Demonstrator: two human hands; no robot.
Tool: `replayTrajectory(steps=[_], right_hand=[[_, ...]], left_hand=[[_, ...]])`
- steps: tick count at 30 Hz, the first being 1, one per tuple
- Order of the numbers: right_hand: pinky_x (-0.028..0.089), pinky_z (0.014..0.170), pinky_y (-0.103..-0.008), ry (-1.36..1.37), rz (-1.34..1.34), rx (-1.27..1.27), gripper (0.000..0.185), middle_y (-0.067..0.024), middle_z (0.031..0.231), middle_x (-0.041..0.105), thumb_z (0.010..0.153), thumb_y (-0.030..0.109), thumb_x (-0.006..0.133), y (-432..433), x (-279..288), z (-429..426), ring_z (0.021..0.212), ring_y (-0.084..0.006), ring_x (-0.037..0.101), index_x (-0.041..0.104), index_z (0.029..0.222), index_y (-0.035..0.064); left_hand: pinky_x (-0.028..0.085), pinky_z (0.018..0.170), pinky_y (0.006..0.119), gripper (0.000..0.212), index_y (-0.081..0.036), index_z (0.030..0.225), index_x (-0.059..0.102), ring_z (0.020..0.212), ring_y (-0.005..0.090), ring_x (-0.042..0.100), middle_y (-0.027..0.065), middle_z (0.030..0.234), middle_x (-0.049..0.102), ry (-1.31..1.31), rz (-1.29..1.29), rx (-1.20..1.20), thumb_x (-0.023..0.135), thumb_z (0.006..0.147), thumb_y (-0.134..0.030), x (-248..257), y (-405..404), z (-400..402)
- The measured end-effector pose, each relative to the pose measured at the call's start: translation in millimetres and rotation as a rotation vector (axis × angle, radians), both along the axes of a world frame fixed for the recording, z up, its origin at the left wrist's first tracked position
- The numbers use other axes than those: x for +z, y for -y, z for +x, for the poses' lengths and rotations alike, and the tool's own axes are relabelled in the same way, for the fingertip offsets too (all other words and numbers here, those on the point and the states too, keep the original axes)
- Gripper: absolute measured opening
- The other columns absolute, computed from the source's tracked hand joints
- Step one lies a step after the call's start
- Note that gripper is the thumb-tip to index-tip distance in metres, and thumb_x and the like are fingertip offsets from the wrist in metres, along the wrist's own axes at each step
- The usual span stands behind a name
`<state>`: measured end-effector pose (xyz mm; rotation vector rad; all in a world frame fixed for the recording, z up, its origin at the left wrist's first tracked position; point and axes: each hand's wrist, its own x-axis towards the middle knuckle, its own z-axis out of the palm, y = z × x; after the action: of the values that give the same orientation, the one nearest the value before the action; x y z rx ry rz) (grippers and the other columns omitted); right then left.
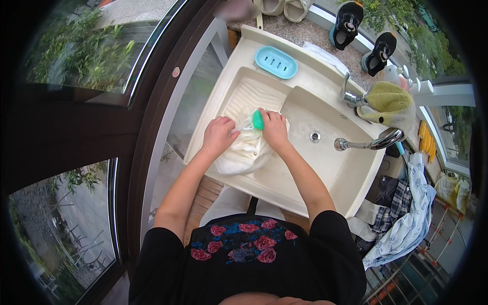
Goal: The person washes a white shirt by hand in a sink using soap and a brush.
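Observation:
A wet white garment [244, 158] with small round buttons lies bunched over the ribbed washboard [253, 91] of a cream laundry sink [305, 179]. My left hand [220, 134] pinches an edge of the cloth and holds it stretched. In my right hand [273, 129] is a green bar of soap [258, 119], pressed against the cloth. The fingers of that hand curl over the soap and hide part of it. Right of the garment is the deeper basin, with a metal drain [315, 136] in its floor.
A blue soap dish [276, 62] sits on the sink's back ledge. The chrome faucet [366, 143] reaches over the basin from the right. Beside it rests a yellow-grey cloth item [390, 103]. Black shoes [347, 24] stand on the stone sill. Clothes [404, 213] hang at the right.

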<state>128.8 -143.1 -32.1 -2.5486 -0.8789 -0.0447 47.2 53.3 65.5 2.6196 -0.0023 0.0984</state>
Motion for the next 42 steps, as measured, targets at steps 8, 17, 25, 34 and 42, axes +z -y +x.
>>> replayTrajectory(steps=[8,17,25,34,42], right_hand=[[0.037,0.091,-0.0423,-0.020,0.182,-0.103,0.066,-0.0099,0.107,0.055,0.068,0.002,0.065,9,-5,-11,0.104,-0.0274,0.052,0.047,0.130,0.0111],[0.034,0.098,-0.0477,0.212,-0.216,0.317,0.051,-0.0074,0.107,0.054,0.081,0.010,0.054,-16,43,-27,0.104,-0.0238,0.050,0.046,0.131,0.0078],[0.038,0.091,-0.0470,-0.096,-0.512,0.024,0.054,-0.0093,0.107,0.055,0.085,0.027,0.056,-23,45,20,0.105,-0.0223,0.049,0.042,0.136,0.0142],[0.031,0.097,-0.0455,0.103,-0.177,0.160,0.057,-0.0101,0.109,0.052,0.081,0.045,0.060,-33,4,-8,0.109,-0.0244,0.047,0.046,0.133,0.0260],[0.039,0.086,-0.0454,-0.210,-0.176,-0.251,0.055,-0.0190,0.107,0.050,0.087,0.035,0.058,-20,-9,45,0.102,-0.0332,0.048,0.040,0.137,0.0255]], left_hand=[[0.049,0.061,0.038,0.018,-0.009,0.081,0.058,0.072,0.0276,0.059,0.0065,0.079,0.058,-0.046,-0.118,-0.002,0.071,0.073,-0.018,-14,20,-25],[0.047,0.066,0.024,0.020,0.000,0.094,0.063,0.073,0.0099,0.061,0.0053,0.084,0.066,-0.549,-0.790,0.376,0.068,0.083,-0.016,-52,2,-42],[0.048,0.078,0.025,0.028,0.002,0.114,0.058,0.090,0.0132,0.061,0.0071,0.101,0.064,-0.711,-1.210,0.546,0.055,0.090,-0.012,-69,-7,-60],[0.049,0.081,0.026,0.027,0.003,0.116,0.055,0.094,0.0138,0.060,0.0083,0.105,0.063,-0.690,-1.453,0.554,0.052,0.093,-0.011,-69,-13,-70],[0.048,0.081,0.026,0.028,0.003,0.112,0.058,0.089,0.0138,0.062,0.0088,0.100,0.066,-0.519,-1.031,0.371,0.057,0.092,-0.016,-60,-30,-62]])
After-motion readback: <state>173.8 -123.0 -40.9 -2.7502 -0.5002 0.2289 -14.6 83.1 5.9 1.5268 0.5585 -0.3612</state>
